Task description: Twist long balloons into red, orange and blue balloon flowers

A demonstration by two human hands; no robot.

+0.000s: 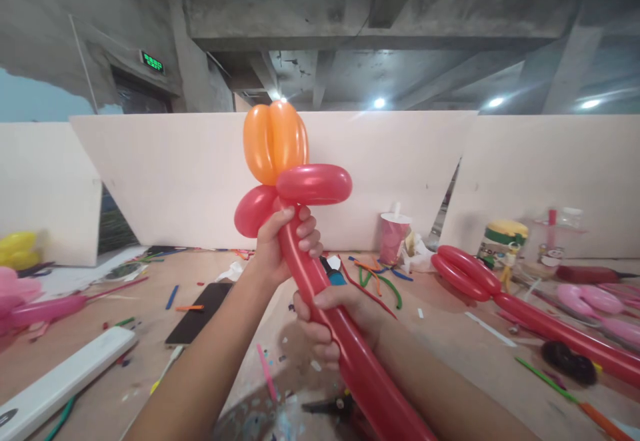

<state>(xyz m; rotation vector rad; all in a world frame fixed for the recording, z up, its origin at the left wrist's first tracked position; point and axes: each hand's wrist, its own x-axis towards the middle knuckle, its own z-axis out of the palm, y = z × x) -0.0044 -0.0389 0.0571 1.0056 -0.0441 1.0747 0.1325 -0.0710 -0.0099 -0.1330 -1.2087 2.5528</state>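
Note:
A long red balloon point(367, 367) runs from the lower right up to the middle of the view. My left hand point(280, 241) is wrapped round its upper part, just below two red loops point(315, 184). Lower down, my right hand point(335, 324) grips the same balloon with its fingers curled round it. Above the loops stands a bunch of orange balloon segments point(276, 142), upright and touching them. The back of the left loop is partly hidden by my left hand.
A black phone point(200, 314) and a white bar-shaped device point(65, 377) lie on the left. Behind stand a pink cup point(394, 237) and a yellow-lidded jar point(503, 241). Another red balloon point(560, 327) lies at right. Balloon scraps and scissors point(330, 405) are on the table point(445, 361).

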